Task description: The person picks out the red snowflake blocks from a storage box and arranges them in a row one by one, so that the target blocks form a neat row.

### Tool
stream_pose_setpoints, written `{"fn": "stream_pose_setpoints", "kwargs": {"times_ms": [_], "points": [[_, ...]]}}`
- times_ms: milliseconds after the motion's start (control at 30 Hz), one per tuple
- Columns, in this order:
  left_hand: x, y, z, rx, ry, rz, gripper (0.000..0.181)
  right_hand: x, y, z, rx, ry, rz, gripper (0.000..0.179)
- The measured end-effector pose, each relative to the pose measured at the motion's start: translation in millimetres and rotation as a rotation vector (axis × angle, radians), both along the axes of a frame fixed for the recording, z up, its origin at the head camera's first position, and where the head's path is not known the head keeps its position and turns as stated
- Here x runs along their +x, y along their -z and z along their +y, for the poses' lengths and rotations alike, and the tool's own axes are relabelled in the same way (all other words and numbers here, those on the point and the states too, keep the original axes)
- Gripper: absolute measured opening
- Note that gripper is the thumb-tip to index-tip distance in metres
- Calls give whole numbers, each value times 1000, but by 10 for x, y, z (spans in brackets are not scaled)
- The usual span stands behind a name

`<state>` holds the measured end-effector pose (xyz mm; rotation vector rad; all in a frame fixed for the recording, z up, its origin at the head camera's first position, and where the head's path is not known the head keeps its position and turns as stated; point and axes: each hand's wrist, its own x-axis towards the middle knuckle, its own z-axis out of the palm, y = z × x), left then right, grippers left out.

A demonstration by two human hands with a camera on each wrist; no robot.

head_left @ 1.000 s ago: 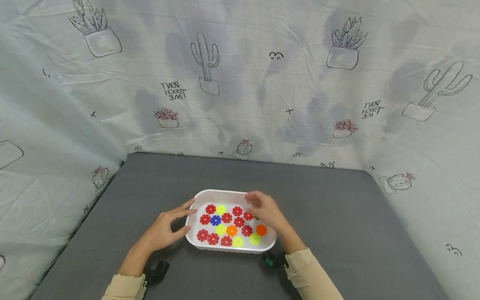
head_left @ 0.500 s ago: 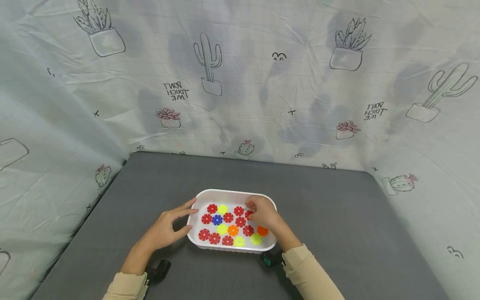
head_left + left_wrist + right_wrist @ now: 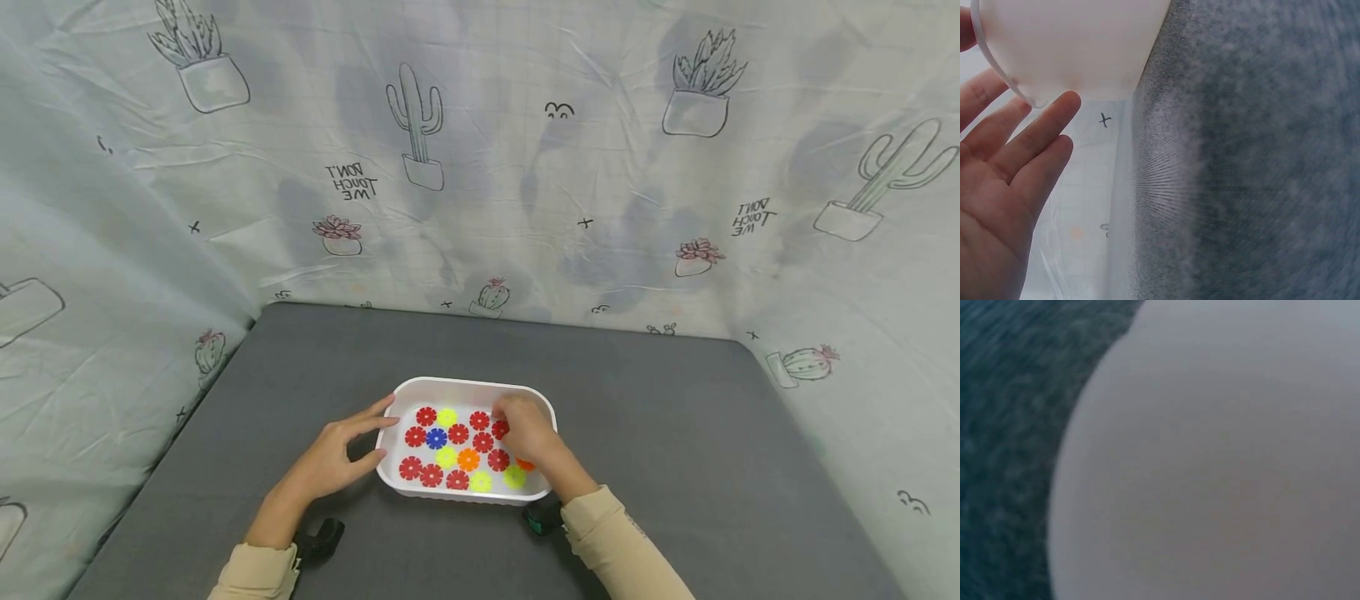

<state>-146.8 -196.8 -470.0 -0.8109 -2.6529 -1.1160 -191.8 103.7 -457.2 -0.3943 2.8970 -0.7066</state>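
Observation:
A white plastic tray [image 3: 465, 498] holds several flat, notched snowflake building discs, among them a red disc [image 3: 410, 468], a blue disc [image 3: 436, 438], a yellow disc [image 3: 514, 477] and an orange disc [image 3: 468, 460]. My left hand [image 3: 333, 457] rests at the tray's left end, fingers loosely extended and spread along the rim. In the left wrist view, two fingers of the left hand [image 3: 1010, 162] lie outside the wall. My right hand [image 3: 527, 432] reaches down inside the tray's right part, fingers bent toward the discs. Its fingertips are hidden, so I cannot tell whether they pinch a disc.
The tray stands on a dark grey tabletop [image 3: 645, 417]. Pale cloth printed with cacti [image 3: 480, 167] hangs behind the table and along both sides. In the right wrist view, the blurred tray wall [image 3: 1210, 475] fills most of the picture.
My right hand has lowered into the tray, its fingers bending downward, and now covers more of the orange disc at the right. The left hand stays at the rim.

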Motion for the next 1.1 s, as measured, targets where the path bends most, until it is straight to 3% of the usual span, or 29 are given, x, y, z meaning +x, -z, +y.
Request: {"fn": "stream_pose_setpoints", "kwargs": {"times_ms": [767,1100], "points": [[3,-15,-2,-11,-11,-43,43,67,3,-24,6,-26,-53,24],[4,-10,7,-11,-13,-49,43,69,-6,-27,6,-31,-15,28]]}}
